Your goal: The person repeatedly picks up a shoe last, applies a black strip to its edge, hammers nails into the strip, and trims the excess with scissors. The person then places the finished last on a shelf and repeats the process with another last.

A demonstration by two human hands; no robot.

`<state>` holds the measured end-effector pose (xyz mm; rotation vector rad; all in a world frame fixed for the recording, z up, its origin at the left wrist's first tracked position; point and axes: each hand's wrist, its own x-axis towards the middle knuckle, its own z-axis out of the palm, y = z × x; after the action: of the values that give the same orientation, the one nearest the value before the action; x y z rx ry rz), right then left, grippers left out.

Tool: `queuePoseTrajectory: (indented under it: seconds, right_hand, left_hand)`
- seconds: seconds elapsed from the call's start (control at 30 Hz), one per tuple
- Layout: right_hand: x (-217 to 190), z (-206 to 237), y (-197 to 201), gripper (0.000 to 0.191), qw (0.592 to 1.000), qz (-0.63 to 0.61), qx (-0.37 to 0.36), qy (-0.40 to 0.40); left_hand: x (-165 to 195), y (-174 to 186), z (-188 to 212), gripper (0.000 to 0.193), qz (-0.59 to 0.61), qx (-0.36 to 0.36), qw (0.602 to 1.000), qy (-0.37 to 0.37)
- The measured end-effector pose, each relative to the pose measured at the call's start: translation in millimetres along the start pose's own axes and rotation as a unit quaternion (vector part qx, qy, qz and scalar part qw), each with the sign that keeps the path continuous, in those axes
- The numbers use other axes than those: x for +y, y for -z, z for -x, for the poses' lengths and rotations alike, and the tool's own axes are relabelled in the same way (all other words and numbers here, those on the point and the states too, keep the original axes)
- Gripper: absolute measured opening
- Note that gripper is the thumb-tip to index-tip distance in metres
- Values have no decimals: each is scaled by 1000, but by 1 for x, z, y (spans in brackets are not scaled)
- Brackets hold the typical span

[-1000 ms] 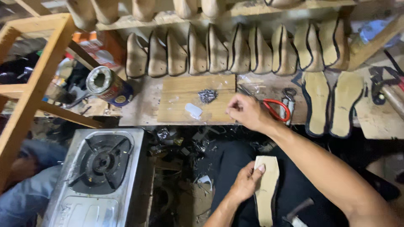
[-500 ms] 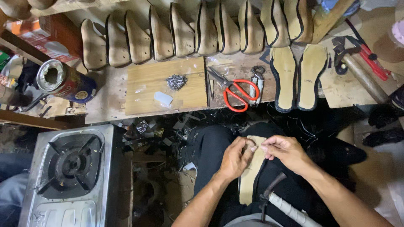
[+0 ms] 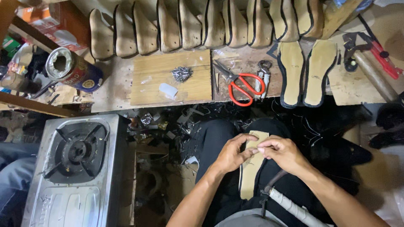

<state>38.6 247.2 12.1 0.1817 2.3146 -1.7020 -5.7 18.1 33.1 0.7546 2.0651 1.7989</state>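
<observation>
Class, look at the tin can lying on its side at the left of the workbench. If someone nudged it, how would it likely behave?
The tin can lies on its side, so a nudge across its round body would probably roll it. Its metal wall looks rigid, so it should not dent under a light push. Its open mouth looks dark; whether it is full or light cannot be told.

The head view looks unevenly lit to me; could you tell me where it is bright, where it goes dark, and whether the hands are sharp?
In the head view, light falls on the workbench and the red-handled scissors; the floor under the bench sinks into shadow. The left hand, right hand and tan insole between them look sharp. The gas stove shows a soft sheen, no harsh glare.
</observation>
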Motion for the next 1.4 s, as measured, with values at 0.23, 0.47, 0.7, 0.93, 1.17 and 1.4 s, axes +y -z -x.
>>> queuePoseTrajectory:
  seconds: [0.23, 0.47, 0.7, 0.93, 1.17, 1.4]
  right_hand:
    - [-8, -10, -11, 18, 997, 16, 38, -70]
    - [-26, 76, -9, 13, 984, 144, 49, 95]
    - [-5, 163, 2, 74, 911, 394, -47, -113]
    - [-12, 147, -13, 29, 874, 289, 219, 323]
    - [-26, 112, -23, 23, 964, 204, 149, 81]
    - [-32, 130, -24, 19, 940, 138, 207, 234]
  left_hand:
    - [-13, -7, 2, 18, 33, 30, 999, 13]
    - [-19, -5, 9, 12, 53, 53, 996, -51]
    - [-27, -10, 0, 8, 57, 19, 998, -24]
    - [-22, -14, 2, 7, 79, 19, 997, -9]
    - [-21, -7, 3, 10, 62, 23, 997, 27]
    - [-18, 0, 2, 45, 19, 18, 1000, 4]
